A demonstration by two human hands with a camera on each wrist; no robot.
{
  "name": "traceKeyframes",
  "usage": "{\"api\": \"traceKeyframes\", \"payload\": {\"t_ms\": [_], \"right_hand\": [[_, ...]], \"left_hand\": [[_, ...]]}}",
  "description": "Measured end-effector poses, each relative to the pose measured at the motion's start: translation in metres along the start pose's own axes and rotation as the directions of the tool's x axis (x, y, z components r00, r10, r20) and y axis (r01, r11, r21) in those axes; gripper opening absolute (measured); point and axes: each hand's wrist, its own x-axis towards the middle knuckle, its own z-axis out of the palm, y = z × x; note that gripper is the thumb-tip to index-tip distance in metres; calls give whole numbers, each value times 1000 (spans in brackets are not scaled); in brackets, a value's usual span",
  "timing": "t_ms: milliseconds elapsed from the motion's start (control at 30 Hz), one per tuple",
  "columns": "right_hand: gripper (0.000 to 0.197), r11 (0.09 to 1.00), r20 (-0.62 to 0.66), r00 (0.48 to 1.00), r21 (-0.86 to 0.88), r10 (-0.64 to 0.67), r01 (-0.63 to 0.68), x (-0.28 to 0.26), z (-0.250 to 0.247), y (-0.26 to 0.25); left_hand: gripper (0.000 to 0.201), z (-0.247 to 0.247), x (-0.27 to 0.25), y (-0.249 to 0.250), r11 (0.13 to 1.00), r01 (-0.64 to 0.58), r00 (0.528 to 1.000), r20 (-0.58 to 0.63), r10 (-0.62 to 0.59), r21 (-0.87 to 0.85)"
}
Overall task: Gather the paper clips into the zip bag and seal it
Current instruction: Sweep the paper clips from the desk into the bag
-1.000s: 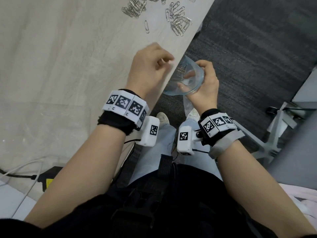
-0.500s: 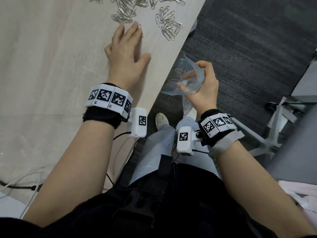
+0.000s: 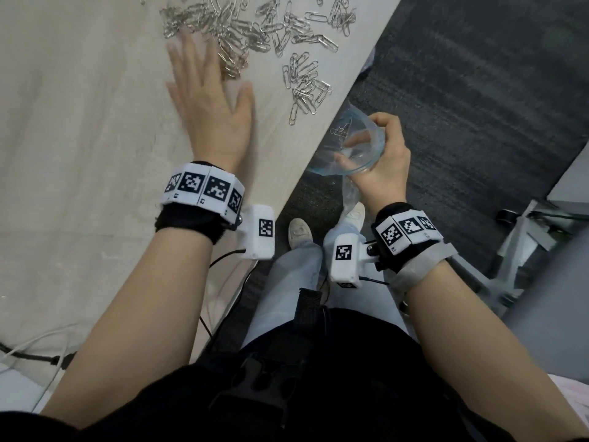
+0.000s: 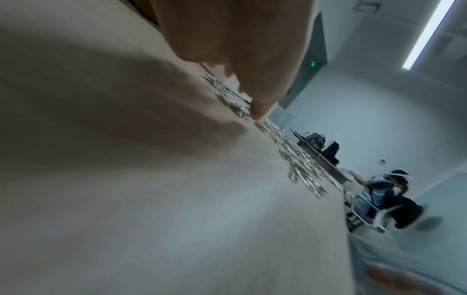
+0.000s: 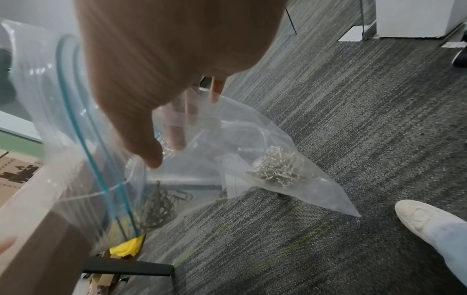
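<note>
Several silver paper clips (image 3: 255, 33) lie scattered on the beige table (image 3: 79, 122), with a smaller cluster (image 3: 306, 87) near its right edge. My left hand (image 3: 207, 90) lies flat on the table with straight, spread fingers, its fingertips (image 4: 257, 113) at the edge of the clip pile (image 4: 298, 155). My right hand (image 3: 379, 157) grips the mouth of a clear zip bag (image 3: 353, 145) just off the table's edge, holding it wide. The bag (image 5: 227, 149) has a teal zip line and hangs down with a clump of clips (image 5: 278, 169) in its lower corner.
The table edge (image 3: 318, 154) runs diagonally beside the bag. Below are dark carpet (image 3: 462, 106), my shoes (image 3: 299, 231) and a chair base (image 3: 516, 250). One loose clip (image 5: 358, 221) lies on the carpet. Cables (image 3: 28, 349) trail at the lower left. Another person (image 4: 394, 197) sits far off.
My left hand went from curled at the table edge by the bag to flat and spread, reaching forward to the clip pile. The right hand kept holding the bag in place.
</note>
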Motion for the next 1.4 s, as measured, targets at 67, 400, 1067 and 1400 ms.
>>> {"api": "traceKeyframes", "payload": {"t_ms": [67,400,1067,1400], "right_hand": [[57,1000,12,1000,9,15,-15,10,-3,1],[57,999,106,993,-13,-43,45,56,-24,4],[62,998,40,999,-64,-23,26,80,-23,-6],[60,997,-44,999,-77,14,-17,64,-18,-10]], "left_hand": [[67,-3,21,-1,984,173,985,-8,-173,45],[65,25,30,24,980,147,981,109,-162,133],[61,-15,118,1,981,186,979,71,-189,56],[57,8,70,14,987,-145,969,208,130,62]]}}
